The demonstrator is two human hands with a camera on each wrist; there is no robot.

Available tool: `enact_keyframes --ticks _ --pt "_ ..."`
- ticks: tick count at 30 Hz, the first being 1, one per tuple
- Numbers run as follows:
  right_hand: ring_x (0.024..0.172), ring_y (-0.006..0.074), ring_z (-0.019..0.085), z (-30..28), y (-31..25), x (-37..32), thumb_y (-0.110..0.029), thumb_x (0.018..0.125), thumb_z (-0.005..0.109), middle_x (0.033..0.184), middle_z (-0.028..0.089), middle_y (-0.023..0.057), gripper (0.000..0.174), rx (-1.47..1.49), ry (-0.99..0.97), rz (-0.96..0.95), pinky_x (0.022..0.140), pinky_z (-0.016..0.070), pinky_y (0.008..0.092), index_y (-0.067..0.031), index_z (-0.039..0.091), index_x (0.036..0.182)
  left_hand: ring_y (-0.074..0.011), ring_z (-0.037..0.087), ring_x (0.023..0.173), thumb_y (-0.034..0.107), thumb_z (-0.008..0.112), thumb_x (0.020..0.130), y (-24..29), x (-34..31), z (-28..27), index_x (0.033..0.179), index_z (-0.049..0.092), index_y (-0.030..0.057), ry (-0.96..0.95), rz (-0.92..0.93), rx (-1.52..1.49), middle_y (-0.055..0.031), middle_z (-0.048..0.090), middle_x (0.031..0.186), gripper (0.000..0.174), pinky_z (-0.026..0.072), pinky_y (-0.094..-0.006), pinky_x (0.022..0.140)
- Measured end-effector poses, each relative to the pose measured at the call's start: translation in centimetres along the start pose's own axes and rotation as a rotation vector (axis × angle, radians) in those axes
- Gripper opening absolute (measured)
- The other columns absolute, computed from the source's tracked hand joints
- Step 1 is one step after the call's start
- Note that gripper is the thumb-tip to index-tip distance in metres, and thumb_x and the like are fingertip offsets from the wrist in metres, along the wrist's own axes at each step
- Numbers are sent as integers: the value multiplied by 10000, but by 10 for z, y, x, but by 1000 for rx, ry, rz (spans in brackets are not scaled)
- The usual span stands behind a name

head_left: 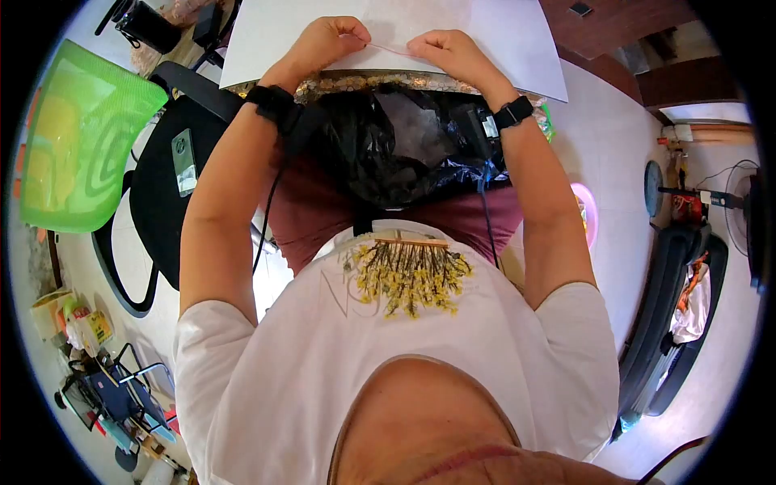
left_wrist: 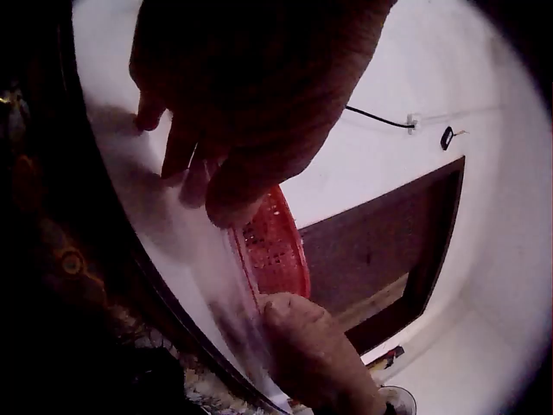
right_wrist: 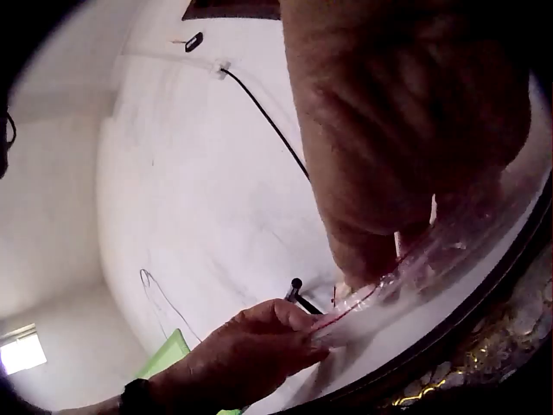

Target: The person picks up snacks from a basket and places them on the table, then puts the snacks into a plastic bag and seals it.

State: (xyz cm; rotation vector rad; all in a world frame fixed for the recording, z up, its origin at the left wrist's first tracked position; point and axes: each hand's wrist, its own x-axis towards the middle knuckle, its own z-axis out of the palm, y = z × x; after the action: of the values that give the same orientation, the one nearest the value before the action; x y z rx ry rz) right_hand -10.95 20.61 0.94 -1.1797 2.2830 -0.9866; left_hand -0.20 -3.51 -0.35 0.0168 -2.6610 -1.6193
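Observation:
Over the white table, my left hand (head_left: 326, 47) and right hand (head_left: 454, 55) pinch the edge of a clear plastic bag (right_wrist: 373, 296), a short span apart. A thin red line runs along that edge, stretched between the fingertips. In the right wrist view the crinkled film spreads under the right hand (right_wrist: 406, 130), and the left hand (right_wrist: 246, 346) holds the other end. The left wrist view shows the left hand (left_wrist: 251, 95) dark in the foreground, its thumb and fingers at the film; the rest of the bag is largely hidden.
The white tabletop (head_left: 283, 28) has a patterned edge. A red perforated basket (left_wrist: 281, 246) stands beyond the hands. A black plastic bag (head_left: 396, 145) lies across the lap. A phone (head_left: 184, 162) rests on the black seat of a green-backed chair (head_left: 89, 137) at left.

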Motion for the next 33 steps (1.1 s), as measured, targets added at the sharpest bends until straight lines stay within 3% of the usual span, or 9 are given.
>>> enact_keyframes --ticks 7,10,13,16,19,24,27,29,33 --pt "784 89 584 9 -1 0 -149 816 694 831 658 21 188 79 20 -10 730 477 241 3 688 926 -134 571 1019 59 644 848 2 -1 -1 831 627 66 61 92 106 -20 654 1018 25 437 -258 894" --pt "785 90 586 12 1 2 -144 814 692 837 661 20 196 75 51 4 733 478 241 8 681 936 -128 575 1007 60 656 832 6 -2 1 832 633 64 67 52 -8 -15 656 1014 23 442 -267 880" --pt "770 90 585 17 4 1 -156 827 675 832 664 23 196 81 114 -6 718 478 243 10 671 931 -171 602 975 68 682 798 13 -9 6 855 643 72 297 186 219 -28 666 980 70 462 -308 859" --pt "701 155 605 18 2 0 -196 817 661 775 670 74 203 73 200 -55 666 484 289 -4 671 881 -233 608 940 84 699 764 32 -18 23 900 648 83 484 549 594 -43 657 973 145 476 -360 820" --pt "683 239 622 21 0 0 -204 824 641 755 662 127 197 10 278 -89 646 488 331 -8 645 849 -259 588 956 145 690 775 54 -30 47 935 650 97 244 640 828 -49 638 996 171 462 -393 799" --pt "764 349 594 30 -14 -5 -167 856 596 798 616 165 168 -34 455 -70 676 470 404 -5 552 842 -219 568 984 275 682 783 61 -36 67 924 643 104 120 423 1043 -39 606 956 225 420 -378 820" --pt "818 366 564 36 -14 -4 -152 854 585 826 586 178 147 -109 650 -211 714 453 432 -10 549 841 -237 551 1005 330 695 767 62 -36 65 947 635 108 89 364 1094 -53 581 975 292 406 -406 832" --pt "845 375 545 37 -19 -9 -145 849 579 842 570 178 128 -188 629 -217 739 443 450 -20 553 846 -251 541 1026 346 703 762 60 -37 64 993 636 123 122 406 1097 -68 571 1019 328 404 -424 833" --pt "834 357 557 39 -15 -17 -144 795 624 839 590 147 120 -315 582 -284 728 453 440 -37 594 839 -274 527 1054 379 724 736 59 -40 58 1088 618 174 171 314 1099 -91 550 1067 421 408 -445 824"
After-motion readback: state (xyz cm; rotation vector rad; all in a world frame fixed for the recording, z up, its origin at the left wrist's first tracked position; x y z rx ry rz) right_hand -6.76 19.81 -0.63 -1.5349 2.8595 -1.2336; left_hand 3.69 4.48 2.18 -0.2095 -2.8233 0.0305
